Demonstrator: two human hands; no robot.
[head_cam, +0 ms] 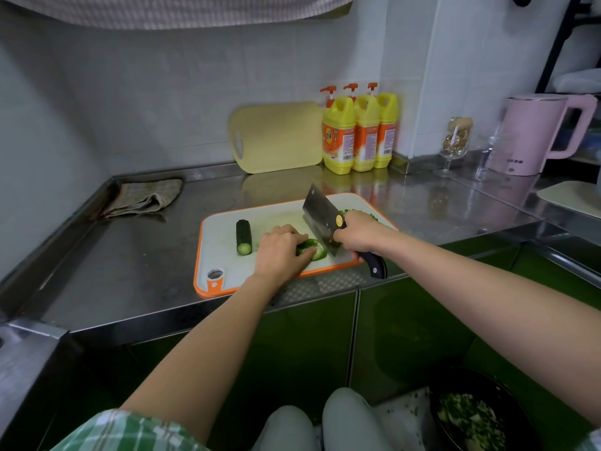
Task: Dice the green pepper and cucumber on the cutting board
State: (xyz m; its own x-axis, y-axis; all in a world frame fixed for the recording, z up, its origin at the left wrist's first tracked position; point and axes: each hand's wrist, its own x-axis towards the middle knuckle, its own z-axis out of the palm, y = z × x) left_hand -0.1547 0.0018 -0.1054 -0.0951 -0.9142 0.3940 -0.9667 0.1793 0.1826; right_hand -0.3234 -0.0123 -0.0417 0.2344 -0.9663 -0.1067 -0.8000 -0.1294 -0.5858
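Nearest us, our left hand (pixel 282 250) presses curled fingers (pixel 300 237) onto the cucumber piece (pixel 313 249) on the cutting board (pixel 224 252), its long axis pointing right toward the cleaver (pixel 320 219) our right hand (pixel 361 234) grips just beside those fingers.

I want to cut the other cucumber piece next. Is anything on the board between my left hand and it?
Nothing visible. The cucumber piece lies alone on bare cutting board, just left of the left hand, which presses down the vegetable being cut.
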